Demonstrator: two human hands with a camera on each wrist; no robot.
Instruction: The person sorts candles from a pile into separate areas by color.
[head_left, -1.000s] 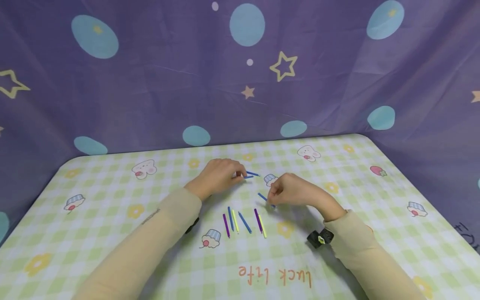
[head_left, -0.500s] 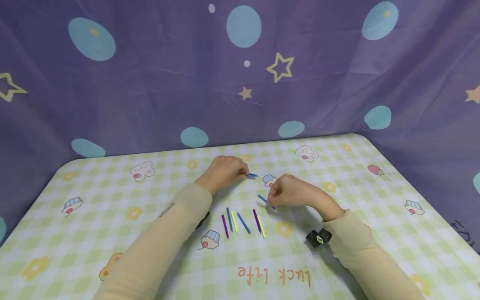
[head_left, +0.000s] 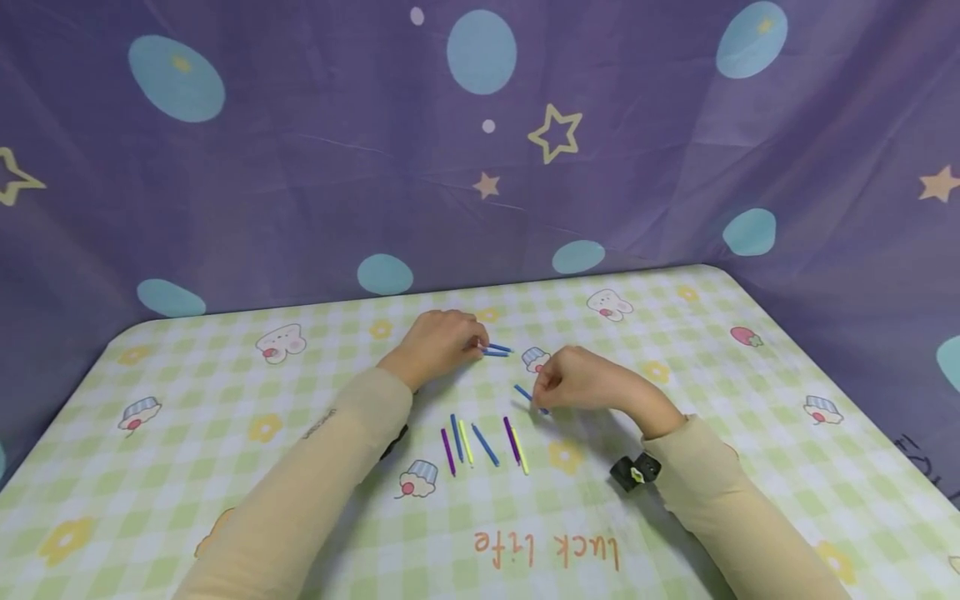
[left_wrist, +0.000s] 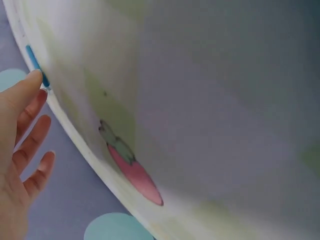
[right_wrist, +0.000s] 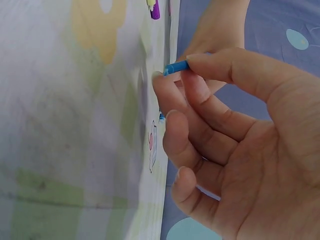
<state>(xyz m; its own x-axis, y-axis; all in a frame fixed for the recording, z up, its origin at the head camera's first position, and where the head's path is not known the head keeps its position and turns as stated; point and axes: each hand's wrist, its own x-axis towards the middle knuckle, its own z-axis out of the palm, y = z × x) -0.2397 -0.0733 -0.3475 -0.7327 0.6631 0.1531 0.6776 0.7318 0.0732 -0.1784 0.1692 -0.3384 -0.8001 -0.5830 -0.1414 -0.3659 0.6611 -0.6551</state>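
My left hand (head_left: 442, 340) is at the far middle of the table, its thumb and index finger pinching the end of a thin blue stick (left_wrist: 33, 59). Two blue sticks (head_left: 498, 354) lie close together at those fingertips in the head view. Nearer and to the right, my right hand (head_left: 581, 379) pinches another thin blue stick (right_wrist: 176, 67) between thumb and fingers; its end looks paler, and the other fingers curve loosely. In front of the hands lie purple sticks (head_left: 447, 452), blue sticks (head_left: 485, 445) and yellow sticks (head_left: 467, 443), roughly side by side.
A green-and-white checked tablecloth (head_left: 330, 508) with printed cupcakes, rabbits and flowers covers the table. Behind it hangs a purple curtain (head_left: 300, 208) with stars and blue ovals. A black wrist camera (head_left: 635, 472) sits under the right sleeve.
My left hand moved slightly right, then back left, and the two blue sticks beside it shifted and now show more of their length. My right hand stays nearly still with its stick.
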